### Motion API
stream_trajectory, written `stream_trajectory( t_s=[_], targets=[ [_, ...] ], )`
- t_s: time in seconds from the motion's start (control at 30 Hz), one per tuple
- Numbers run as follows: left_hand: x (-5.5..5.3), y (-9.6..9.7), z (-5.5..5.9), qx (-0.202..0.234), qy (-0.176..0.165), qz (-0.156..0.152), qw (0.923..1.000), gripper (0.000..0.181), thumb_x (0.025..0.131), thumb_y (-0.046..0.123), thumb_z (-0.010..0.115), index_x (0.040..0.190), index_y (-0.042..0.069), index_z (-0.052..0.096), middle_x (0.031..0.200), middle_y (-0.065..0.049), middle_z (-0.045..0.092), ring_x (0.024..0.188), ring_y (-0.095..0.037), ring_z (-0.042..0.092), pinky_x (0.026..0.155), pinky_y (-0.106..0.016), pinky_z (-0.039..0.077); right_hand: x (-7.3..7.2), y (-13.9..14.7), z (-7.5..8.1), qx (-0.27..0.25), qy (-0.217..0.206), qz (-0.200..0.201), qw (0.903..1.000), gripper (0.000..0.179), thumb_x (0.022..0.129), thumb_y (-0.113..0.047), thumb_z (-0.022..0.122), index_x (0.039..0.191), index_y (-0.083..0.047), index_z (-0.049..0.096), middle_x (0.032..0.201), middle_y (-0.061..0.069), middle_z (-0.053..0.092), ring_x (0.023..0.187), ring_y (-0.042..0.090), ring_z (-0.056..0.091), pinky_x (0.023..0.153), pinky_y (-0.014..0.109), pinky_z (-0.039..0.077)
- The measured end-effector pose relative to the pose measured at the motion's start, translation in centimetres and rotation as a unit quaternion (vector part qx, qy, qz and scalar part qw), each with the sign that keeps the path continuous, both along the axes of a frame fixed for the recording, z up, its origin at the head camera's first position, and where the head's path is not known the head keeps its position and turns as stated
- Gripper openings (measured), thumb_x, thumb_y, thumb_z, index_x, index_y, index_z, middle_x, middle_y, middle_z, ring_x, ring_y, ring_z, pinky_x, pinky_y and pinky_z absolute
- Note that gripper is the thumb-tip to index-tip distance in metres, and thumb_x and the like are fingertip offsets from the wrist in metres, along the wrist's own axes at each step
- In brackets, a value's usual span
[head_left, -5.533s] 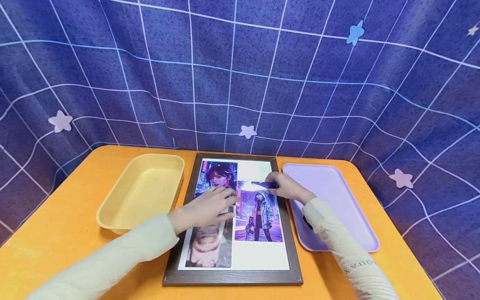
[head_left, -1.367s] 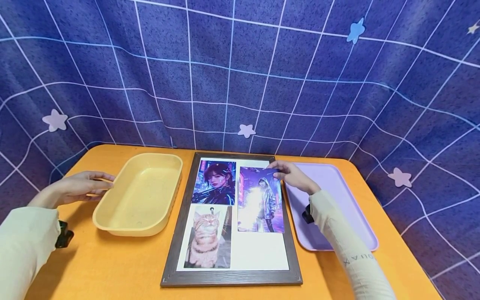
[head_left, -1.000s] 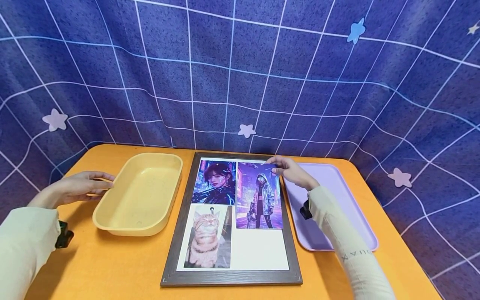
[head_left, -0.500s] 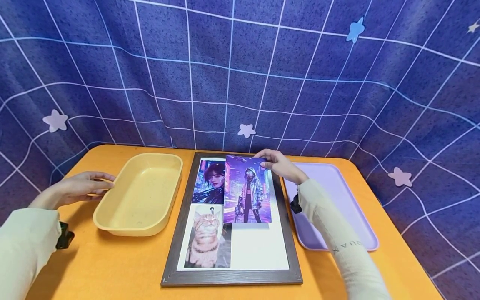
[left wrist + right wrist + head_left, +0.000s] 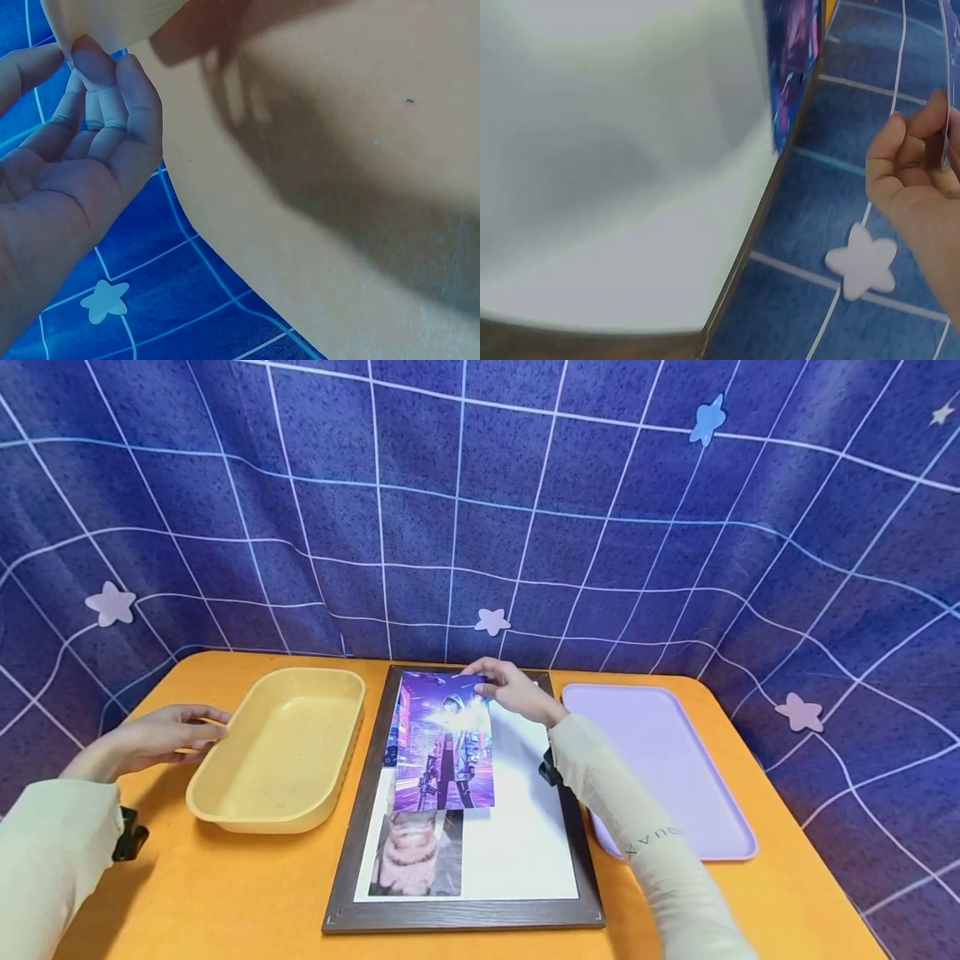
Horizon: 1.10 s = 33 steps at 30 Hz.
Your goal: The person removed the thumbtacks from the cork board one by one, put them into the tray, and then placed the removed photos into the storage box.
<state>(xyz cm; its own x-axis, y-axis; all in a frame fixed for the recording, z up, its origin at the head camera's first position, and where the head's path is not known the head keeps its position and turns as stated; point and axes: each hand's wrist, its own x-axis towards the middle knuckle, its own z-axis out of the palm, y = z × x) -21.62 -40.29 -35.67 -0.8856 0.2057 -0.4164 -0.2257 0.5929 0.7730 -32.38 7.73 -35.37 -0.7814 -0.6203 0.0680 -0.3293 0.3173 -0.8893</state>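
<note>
My right hand (image 5: 517,689) pinches the top right corner of a purple photo print (image 5: 446,760) of a hooded figure. The print is held over the left half of a dark picture frame (image 5: 577,827) with a white backing. It hides most of another print and the upper part of a cat photo (image 5: 412,860). In the right wrist view, the print's thin edge (image 5: 952,52) shows between thumb and fingers. At the left, my left hand (image 5: 161,735) has relaxed fingers right at the outer rim of a yellow tray (image 5: 273,820).
A purple tray (image 5: 675,760) lies right of the frame, beneath the right forearm. The orange table (image 5: 225,893) meets a blue curtain (image 5: 420,527) with white grid lines and stars at its back edge.
My right hand has lifted the hooded-figure print from the frame's right side and carried it left over the other prints. The left hand went from the frame to the yellow tray, then stayed.
</note>
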Motion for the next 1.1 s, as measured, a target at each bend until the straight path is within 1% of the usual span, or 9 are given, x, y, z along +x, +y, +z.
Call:
stream_trajectory(
  t_s=[0.2, 0.37, 0.5, 0.6, 0.77, 0.83, 0.97, 1.03, 1.1],
  targets=[
    [0.2, 0.0, 0.0, -0.003, 0.018, -0.009, 0.9998, 0.051, 0.095, 0.024, 0.048, 0.130, -0.009, 0.030, 0.075, 0.007, 0.050, 0.071, -0.004, 0.052, 0.068, -0.025, 0.049, 0.4, -2.4, 0.3, -0.007, 0.012, 0.016, 0.9998, 0.025, 0.094, -0.001, 0.043, 0.117, -0.004, 0.054, 0.116, 0.012, 0.057, 0.096, 0.018, 0.054, 0.087, 0.036, 0.046],
    [0.2, -0.1, -0.1, 0.001, 0.026, -0.014, 0.9996, 0.048, 0.094, 0.023, 0.048, 0.127, -0.008, 0.032, 0.074, 0.007, 0.049, 0.073, -0.003, 0.052, 0.069, -0.025, 0.049, 0.6, -4.3, 0.6, -0.006, 0.021, 0.019, 0.9996, 0.026, 0.093, -0.002, 0.045, 0.117, -0.006, 0.053, 0.117, 0.009, 0.055, 0.093, 0.016, 0.053, 0.082, 0.030, 0.047],
    [0.1, -0.3, -0.2, 0.011, 0.033, -0.022, 0.9992, 0.043, 0.095, 0.022, 0.048, 0.124, -0.006, 0.035, 0.077, 0.007, 0.052, 0.073, -0.003, 0.053, 0.069, -0.025, 0.050, 1.6, -5.7, 1.6, -0.019, 0.011, 0.028, 0.9994, 0.028, 0.092, 0.001, 0.044, 0.120, -0.001, 0.051, 0.119, 0.014, 0.054, 0.087, 0.015, 0.052, 0.083, 0.040, 0.047],
    [0.1, -0.4, -0.3, 0.018, 0.030, -0.018, 0.9992, 0.034, 0.095, 0.021, 0.047, 0.121, 0.000, 0.040, 0.079, 0.008, 0.053, 0.075, -0.003, 0.054, 0.071, -0.025, 0.050, 2.6, -6.7, 2.7, -0.028, 0.008, 0.033, 0.9990, 0.031, 0.092, 0.002, 0.043, 0.122, 0.003, 0.049, 0.122, 0.018, 0.052, 0.088, 0.017, 0.051, 0.086, 0.045, 0.045],
    [-0.1, -0.6, -0.6, 0.026, 0.035, -0.022, 0.9988, 0.033, 0.095, 0.020, 0.047, 0.120, 0.000, 0.040, 0.082, 0.008, 0.054, 0.076, -0.002, 0.054, 0.071, -0.024, 0.051, 3.5, -8.5, 3.5, -0.025, 0.015, 0.025, 0.9993, 0.032, 0.092, 0.002, 0.043, 0.123, 0.003, 0.049, 0.122, 0.019, 0.052, 0.091, 0.018, 0.052, 0.080, 0.030, 0.047],
    [-0.1, -0.8, -0.7, 0.037, 0.041, -0.034, 0.9979, 0.032, 0.095, 0.018, 0.046, 0.120, -0.001, 0.040, 0.081, 0.008, 0.054, 0.076, -0.002, 0.054, 0.070, -0.025, 0.051, 3.5, -9.3, 3.5, -0.025, 0.018, 0.017, 0.9994, 0.032, 0.091, 0.002, 0.043, 0.122, 0.002, 0.050, 0.121, 0.019, 0.053, 0.088, 0.017, 0.051, 0.075, 0.024, 0.045],
    [-0.2, -0.8, -0.8, 0.042, 0.044, -0.030, 0.9977, 0.030, 0.095, 0.017, 0.047, 0.119, 0.001, 0.040, 0.080, 0.008, 0.054, 0.075, -0.002, 0.054, 0.069, -0.025, 0.051, 2.5, -11.4, 2.6, -0.042, 0.020, -0.008, 0.9989, 0.030, 0.091, 0.001, 0.045, 0.119, -0.003, 0.054, 0.117, 0.014, 0.055, 0.075, 0.012, 0.047, 0.062, 0.020, 0.040],
    [-0.1, -0.7, -0.8, 0.033, 0.043, -0.022, 0.9983, 0.034, 0.094, 0.019, 0.049, 0.120, -0.001, 0.039, 0.079, 0.008, 0.053, 0.074, -0.002, 0.054, 0.070, -0.025, 0.051, 1.9, -12.5, 2.0, -0.051, 0.024, -0.020, 0.9982, 0.028, 0.091, 0.000, 0.047, 0.117, -0.005, 0.056, 0.116, 0.011, 0.056, 0.076, 0.010, 0.046, 0.063, 0.020, 0.039],
    [-0.1, -0.7, -0.7, 0.026, 0.041, -0.018, 0.9986, 0.040, 0.094, 0.019, 0.049, 0.123, -0.005, 0.036, 0.080, 0.007, 0.053, 0.075, -0.002, 0.054, 0.070, -0.025, 0.051, 1.3, -13.5, 1.4, -0.055, 0.028, -0.031, 0.9976, 0.026, 0.091, -0.001, 0.048, 0.115, -0.007, 0.057, 0.116, 0.008, 0.056, 0.084, 0.013, 0.050, 0.071, 0.022, 0.041]
  ],
)
